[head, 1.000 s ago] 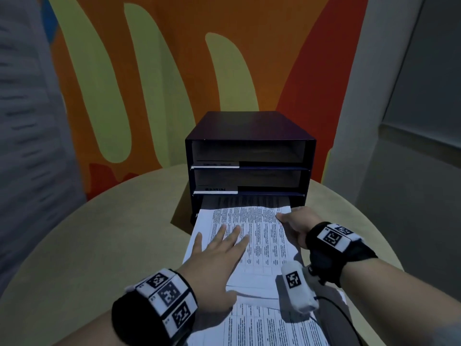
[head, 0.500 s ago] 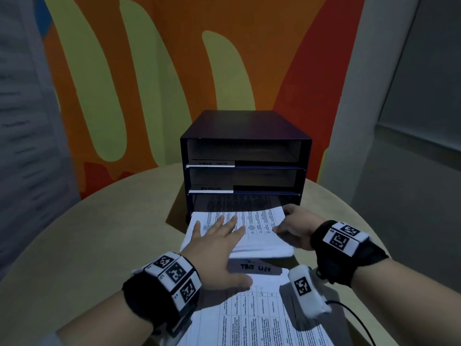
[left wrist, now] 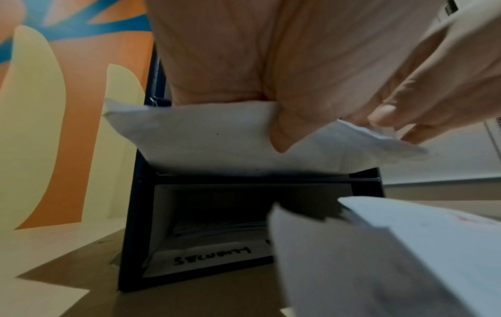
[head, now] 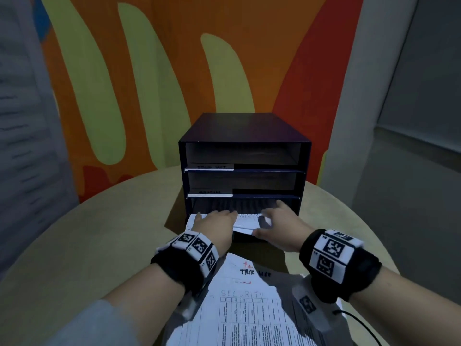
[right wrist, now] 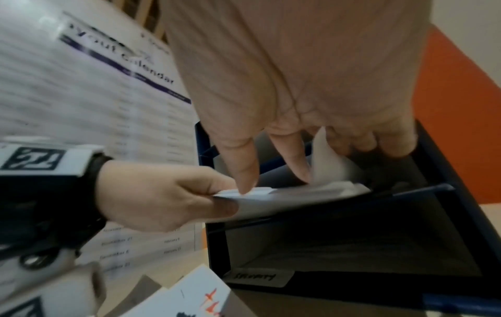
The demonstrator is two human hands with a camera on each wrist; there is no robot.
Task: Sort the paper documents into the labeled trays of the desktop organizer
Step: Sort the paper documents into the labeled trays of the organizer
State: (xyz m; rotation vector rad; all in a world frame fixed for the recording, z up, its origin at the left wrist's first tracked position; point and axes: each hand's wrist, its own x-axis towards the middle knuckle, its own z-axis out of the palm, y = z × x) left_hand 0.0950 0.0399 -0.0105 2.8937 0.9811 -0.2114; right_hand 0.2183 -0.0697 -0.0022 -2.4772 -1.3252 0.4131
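A dark blue desktop organizer (head: 244,126) stands on the round table. Its top two slots carry white labels (head: 209,167). A stack of printed paper (head: 247,219) lies partly inside the third slot, with its near end sticking out. Below it is the slot labeled "Security" (left wrist: 211,255), which holds a few sheets. My left hand (head: 214,222) lies on the stack (left wrist: 216,139) with its thumb under the near edge. My right hand (head: 277,223) pinches the stack's right corner, thumb on top. A pile of sheets (head: 249,308), its top sheet handwritten "TASK LIST", lies in front of the organizer.
The beige table (head: 87,245) spreads left and right of the organizer. An orange, green and red wall rises right behind it. A printed calendar poster (right wrist: 95,85) hangs on the left. A black cable (head: 361,323) trails from my right wrist.
Both hands have slid the paper stack forward off the pile and into the organizer's third slot. The handwritten sheet beneath is now uncovered.
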